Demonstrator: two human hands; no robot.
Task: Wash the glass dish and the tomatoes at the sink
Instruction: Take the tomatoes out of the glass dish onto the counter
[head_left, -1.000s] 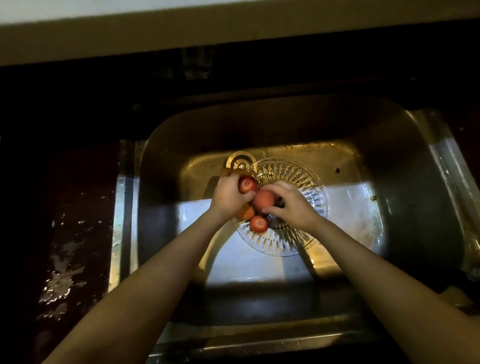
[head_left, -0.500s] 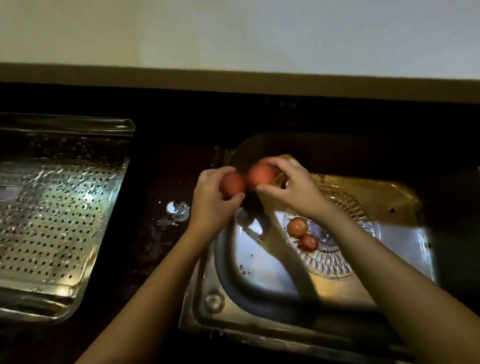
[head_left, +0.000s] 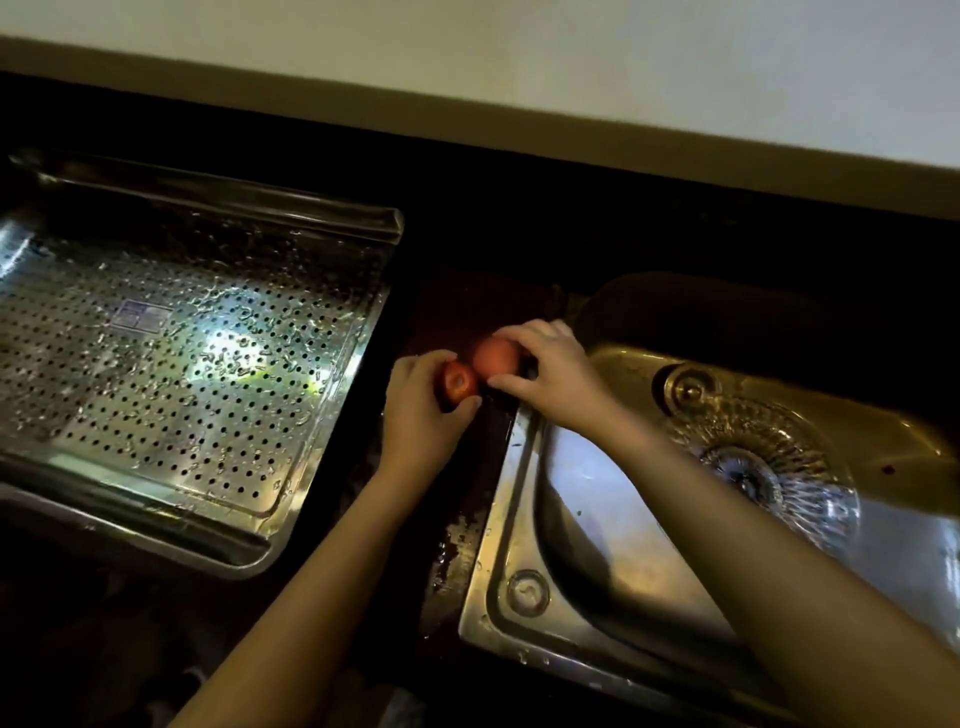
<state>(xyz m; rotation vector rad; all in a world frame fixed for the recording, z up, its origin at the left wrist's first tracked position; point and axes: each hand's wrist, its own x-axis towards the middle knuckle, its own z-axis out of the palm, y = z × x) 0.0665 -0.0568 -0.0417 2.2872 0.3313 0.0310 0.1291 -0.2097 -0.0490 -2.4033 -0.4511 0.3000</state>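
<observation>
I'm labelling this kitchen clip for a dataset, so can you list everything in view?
tomatoes: two, red, one in each hand, over the counter strip between tray and sink
glass dish: one, clear, in the sink basin
sink: one, steel, right
perforated tray: one, silver, wet, left on the counter
counter: one, dark, wet
wall: pale, top
left hand: grips the darker tomato
right hand: holds the paler tomato

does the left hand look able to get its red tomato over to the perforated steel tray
Probably yes. The left hand, gripping a round red tomato, sits just right of the perforated steel tray. Only a strip of dark counter lies between them, and nothing visible blocks it.
</observation>
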